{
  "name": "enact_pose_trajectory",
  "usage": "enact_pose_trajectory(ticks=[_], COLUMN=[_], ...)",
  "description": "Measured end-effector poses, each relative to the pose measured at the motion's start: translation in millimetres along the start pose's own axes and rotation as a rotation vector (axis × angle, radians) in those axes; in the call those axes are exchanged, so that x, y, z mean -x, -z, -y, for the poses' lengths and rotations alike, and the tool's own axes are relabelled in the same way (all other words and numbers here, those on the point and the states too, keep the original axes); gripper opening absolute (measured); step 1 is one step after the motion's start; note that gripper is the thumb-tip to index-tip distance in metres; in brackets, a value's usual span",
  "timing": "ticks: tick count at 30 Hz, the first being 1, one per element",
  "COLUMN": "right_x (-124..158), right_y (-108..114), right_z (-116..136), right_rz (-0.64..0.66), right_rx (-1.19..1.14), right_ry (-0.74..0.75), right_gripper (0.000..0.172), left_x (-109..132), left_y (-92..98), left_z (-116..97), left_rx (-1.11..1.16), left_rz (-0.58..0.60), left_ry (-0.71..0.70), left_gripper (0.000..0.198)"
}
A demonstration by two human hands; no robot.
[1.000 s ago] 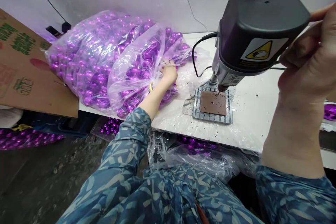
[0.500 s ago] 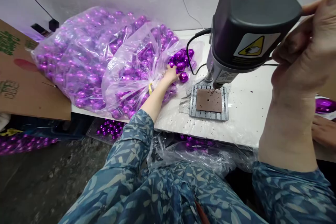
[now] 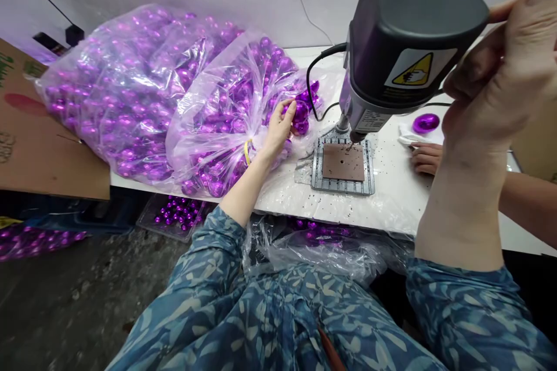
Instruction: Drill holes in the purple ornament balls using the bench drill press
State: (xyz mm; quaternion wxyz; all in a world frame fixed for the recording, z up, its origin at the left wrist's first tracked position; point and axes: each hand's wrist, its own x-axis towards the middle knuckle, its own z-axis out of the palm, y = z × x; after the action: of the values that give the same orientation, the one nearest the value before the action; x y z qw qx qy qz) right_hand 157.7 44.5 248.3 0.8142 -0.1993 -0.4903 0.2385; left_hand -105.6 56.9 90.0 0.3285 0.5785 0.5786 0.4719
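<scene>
Purple balls [image 3: 301, 122] are lying mid-frame, right of the nearer left hand [image 3: 277, 128], its fingers half-curled, grasp unclear; upper right, the right hand [image 3: 509, 69] is showing bent fingers, hold hidden.

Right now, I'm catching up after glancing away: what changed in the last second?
The left hand has turned to a pinch beside purple balls, its hold unclear. A co-worker's hand entered from the right. The right hand stays at the drill press.
</scene>
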Motion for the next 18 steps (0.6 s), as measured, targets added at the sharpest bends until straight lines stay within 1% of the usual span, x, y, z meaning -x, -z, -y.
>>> enact_pose_trajectory(ticks=[2,5,7,9,11,13,14,16,18], right_x=[-2,-3,-2,1,3,5,5,5,5], right_y=[1,1,0,-1,-3,-3,-3,-3,-4], right_z=[-2,-3,0,5,9,11,12,12,14], right_rz=[-0.012,-0.036,-0.007,0.016,0.022,0.025,0.029,0.029,0.028], right_rx=[-0.004,-0.018,0.005,0.028,0.049,0.061,0.068,0.062,0.059], right_ry=[0.005,0.019,-0.004,-0.030,-0.040,-0.037,-0.043,-0.049,-0.061], right_gripper=[0.060,0.061,0.058,0.055,0.055,0.056,0.056,0.052,0.043], left_x=[16,46,67,85,96,100,99,96,92], left_y=[3.2,1.5,-5.8,-16.8,-28.7,-38.9,-42.9,-48.7,-52.3], left_z=[0,-5,-10,-16,-19,-21,-20,-17,-12], left_rx=[0.176,0.560,0.755,0.882,0.959,1.012,1.029,1.022,0.960], left_rz=[0.082,0.223,0.256,0.253,0.236,0.202,0.189,0.189,0.211], left_ry=[0.113,0.287,0.347,0.415,0.509,0.580,0.595,0.593,0.568], left_gripper=[0.051,0.045,0.042,0.034,0.022,0.012,0.009,0.010,0.017])
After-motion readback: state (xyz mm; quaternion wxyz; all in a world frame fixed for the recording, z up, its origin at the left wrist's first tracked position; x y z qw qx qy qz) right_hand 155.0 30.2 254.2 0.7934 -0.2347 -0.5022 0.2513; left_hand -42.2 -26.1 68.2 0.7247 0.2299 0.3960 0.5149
